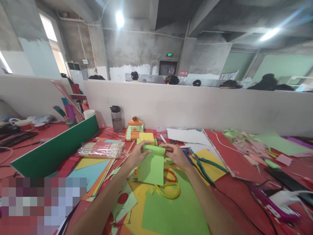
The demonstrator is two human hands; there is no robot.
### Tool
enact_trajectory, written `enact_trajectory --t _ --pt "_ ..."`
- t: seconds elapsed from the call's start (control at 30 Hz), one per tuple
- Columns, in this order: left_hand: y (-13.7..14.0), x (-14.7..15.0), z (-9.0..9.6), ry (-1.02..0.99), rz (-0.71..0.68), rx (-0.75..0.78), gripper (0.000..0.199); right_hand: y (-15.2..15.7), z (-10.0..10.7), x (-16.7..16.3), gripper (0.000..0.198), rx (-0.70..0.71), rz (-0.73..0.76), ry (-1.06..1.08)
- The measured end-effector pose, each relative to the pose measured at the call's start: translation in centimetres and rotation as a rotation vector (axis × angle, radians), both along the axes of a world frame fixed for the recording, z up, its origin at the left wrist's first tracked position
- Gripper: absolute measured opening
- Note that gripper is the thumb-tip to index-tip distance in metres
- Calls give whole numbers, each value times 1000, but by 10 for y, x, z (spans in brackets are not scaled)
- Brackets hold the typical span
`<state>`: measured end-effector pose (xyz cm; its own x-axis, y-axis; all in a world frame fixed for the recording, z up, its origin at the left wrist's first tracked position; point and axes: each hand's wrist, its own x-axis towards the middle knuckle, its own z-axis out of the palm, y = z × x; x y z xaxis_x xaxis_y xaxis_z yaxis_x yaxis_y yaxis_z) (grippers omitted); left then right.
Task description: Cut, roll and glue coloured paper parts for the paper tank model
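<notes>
A strip of light green paper (151,168) hangs between my hands, its top edge curled into a roll. My left hand (140,155) is closed on the left end of the roll, with the thumb against it. At the right end, the fingers of my right hand (176,154) pinch the same paper. Scissors with red and yellow handles (172,192) lie just below, their blades hidden. Under them is a larger green sheet (174,212) over yellow paper. Beyond my hands stand a yellow block (147,138) and an orange and green paper model (135,130).
Teal-handled pliers (210,163) lie right on yellow paper. To the left are wrapped sticks (101,149), coloured sheets (90,174) and a green board (58,145). A water bottle (116,119) stands before the white partition (151,101). Paper scraps (251,143) and a purple power strip (276,205) are right.
</notes>
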<state>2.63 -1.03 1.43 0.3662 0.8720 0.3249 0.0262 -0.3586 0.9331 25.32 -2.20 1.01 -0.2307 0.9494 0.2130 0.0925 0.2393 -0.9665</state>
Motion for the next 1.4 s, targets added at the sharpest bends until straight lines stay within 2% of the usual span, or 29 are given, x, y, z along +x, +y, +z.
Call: enact_trajectory --t 0.07,0.17,0.27,0.43,0.57,0.73,0.97,1.1,1.17,1.3,1.4 --pt "-1 -2 1 -53 32 -22 48 1 1 2 35 -3 -8 2" --pt "1 -9 0 -164 71 -194 48 2 3 6 33 -3 -6 6" --pt "5 -16 0 -211 -12 -370 48 2 5 9 32 1 -4 -1" --pt "5 -19 3 -117 -92 -459 37 2 3 10 34 17 13 -33" --pt "0 -20 10 22 -186 -441 25 4 -2 10 35 33 19 -56" --pt "-1 -22 14 89 -152 -386 21 6 -4 11 36 67 14 -82" --pt "9 -20 0 55 -117 -370 24 10 -10 8 29 103 -45 -77" --pt "13 -18 -6 59 -86 -310 26 10 -11 5 28 96 -76 -52" --pt "14 -18 -7 62 -65 -279 28 8 -10 4 31 57 -54 -32" --pt "15 -18 -7 101 -3 -240 30 3 -5 3 33 -107 43 -37" --pt "15 -18 -9 130 1 -217 29 1 -4 1 28 -138 111 -64"
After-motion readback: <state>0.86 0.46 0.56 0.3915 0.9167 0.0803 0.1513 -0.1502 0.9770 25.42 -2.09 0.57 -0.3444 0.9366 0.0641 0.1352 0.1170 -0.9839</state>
